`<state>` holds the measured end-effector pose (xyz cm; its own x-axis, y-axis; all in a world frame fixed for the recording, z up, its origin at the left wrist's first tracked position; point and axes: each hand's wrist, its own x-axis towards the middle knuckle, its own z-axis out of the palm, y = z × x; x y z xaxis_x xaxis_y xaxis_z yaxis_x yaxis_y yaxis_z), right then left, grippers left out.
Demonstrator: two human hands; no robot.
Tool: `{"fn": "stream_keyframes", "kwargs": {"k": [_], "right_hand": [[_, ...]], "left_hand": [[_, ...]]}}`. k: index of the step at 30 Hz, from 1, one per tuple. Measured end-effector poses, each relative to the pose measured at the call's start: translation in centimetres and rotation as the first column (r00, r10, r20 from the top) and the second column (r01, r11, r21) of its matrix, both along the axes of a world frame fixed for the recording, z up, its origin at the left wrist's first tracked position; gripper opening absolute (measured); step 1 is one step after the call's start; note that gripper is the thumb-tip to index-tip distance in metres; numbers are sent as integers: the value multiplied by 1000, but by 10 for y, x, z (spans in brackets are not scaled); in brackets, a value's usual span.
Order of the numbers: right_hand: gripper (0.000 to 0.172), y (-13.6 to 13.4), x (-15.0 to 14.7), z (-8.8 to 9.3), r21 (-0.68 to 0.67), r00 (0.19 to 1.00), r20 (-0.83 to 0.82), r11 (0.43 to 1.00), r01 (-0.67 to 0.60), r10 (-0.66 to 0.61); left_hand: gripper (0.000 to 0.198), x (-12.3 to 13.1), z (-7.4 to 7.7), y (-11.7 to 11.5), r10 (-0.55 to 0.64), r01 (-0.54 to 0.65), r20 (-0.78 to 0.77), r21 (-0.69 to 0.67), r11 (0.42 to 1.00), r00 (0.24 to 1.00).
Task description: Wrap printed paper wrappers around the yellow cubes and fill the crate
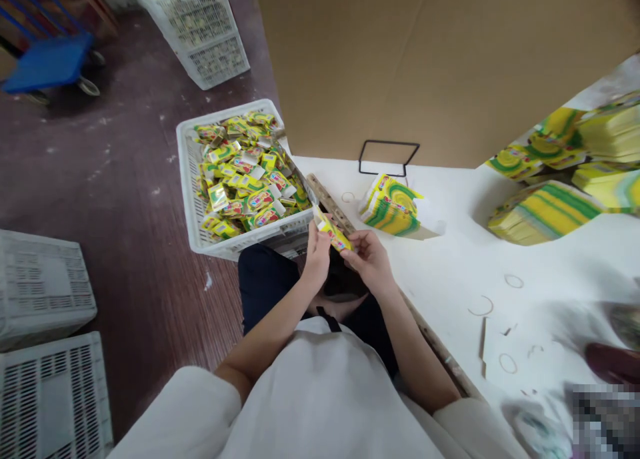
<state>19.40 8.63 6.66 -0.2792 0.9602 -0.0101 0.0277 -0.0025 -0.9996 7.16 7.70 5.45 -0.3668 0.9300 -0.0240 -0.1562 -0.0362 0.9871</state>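
Between my two hands, above my lap at the table's edge, is a small yellow and green printed carton [334, 233]. My left hand [317, 253] grips its left end, near a pale flap that stands up. The fingers of my right hand [369, 257] pinch its right end. Just to the left stands a white plastic crate [188, 179] full of similar small cartons [245, 182], several with white flaps sticking out. On the white table to the right lies a stack of flat printed carton blanks [393, 205].
A large brown cardboard sheet [400, 65] stands at the back of the white table [450, 279]. More bundled blanks [543, 212] lie at the right, with rubber bands [508, 363] scattered nearby. Stacked crates [200, 32] and a blue trolley [50, 62] are on the floor.
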Motion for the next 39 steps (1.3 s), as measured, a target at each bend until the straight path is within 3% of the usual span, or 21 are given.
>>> {"fn": "stream_keyframes", "kwargs": {"k": [4, 8, 10, 12, 13, 15, 17, 19, 20, 22, 23, 25, 27, 31, 33, 39], "right_hand": [[28, -1, 6, 2, 39, 998, 40, 998, -43, 41], [17, 0, 15, 12, 196, 957, 287, 980, -18, -40], [17, 4, 24, 19, 338, 914, 387, 941, -13, -127], [22, 7, 31, 27, 459, 875, 456, 885, -78, -159], [24, 8, 33, 30, 495, 863, 483, 859, -131, -147], [27, 6, 33, 36, 528, 853, 514, 817, -232, -91], [27, 3, 32, 40, 551, 859, 506, 794, -257, -73], [29, 1, 30, 42, 581, 882, 442, 801, -142, -165], [41, 1, 29, 41, 587, 893, 386, 809, -43, -233], [66, 1, 28, 38, 531, 918, 235, 833, 154, -320], [68, 2, 27, 36, 460, 940, 164, 866, 194, -298], [55, 2, 23, 31, 272, 984, 50, 951, 149, -169], [42, 2, 18, 27, 75, 998, -25, 996, 53, -52], [37, 3, 11, 19, -154, 985, -133, 984, 89, -109], [40, 4, 11, 15, -168, 981, -145, 980, 105, -130], [55, 3, 16, 13, -23, 999, -44, 1000, -21, 20]], "left_hand": [[41, -5, -7, -2, 81, -86, 124, 37, 996, 989], [33, -17, 5, -4, 69, -71, 23, 62, 996, 997], [42, -28, 19, -6, 102, -89, -101, 127, 988, 990], [65, -39, 36, -8, 127, -73, -285, 194, 978, 950], [77, -43, 43, -9, 92, -12, -399, 199, 980, 912], [90, -48, 53, -10, -106, 211, -605, 104, 972, 789], [82, -46, 56, -11, -339, 393, -687, -84, 916, 643], [66, -40, 51, -12, -443, 413, -678, -221, 884, 586], [62, -36, 48, -12, -440, 382, -673, -245, 891, 595], [64, -27, 40, -14, -383, 323, -668, -219, 921, 638], [68, -23, 37, -15, -364, 324, -661, -189, 927, 656], [75, -16, 32, -17, -345, 343, -639, -133, 930, 687], [79, -11, 29, -19, -332, 353, -637, -100, 930, 695], [86, -8, 27, -22, -327, 392, -687, -67, 918, 649], [86, -8, 26, -22, -343, 423, -697, -63, 904, 630], [67, -11, 25, -20, -346, 449, -711, -48, 892, 612]]}}
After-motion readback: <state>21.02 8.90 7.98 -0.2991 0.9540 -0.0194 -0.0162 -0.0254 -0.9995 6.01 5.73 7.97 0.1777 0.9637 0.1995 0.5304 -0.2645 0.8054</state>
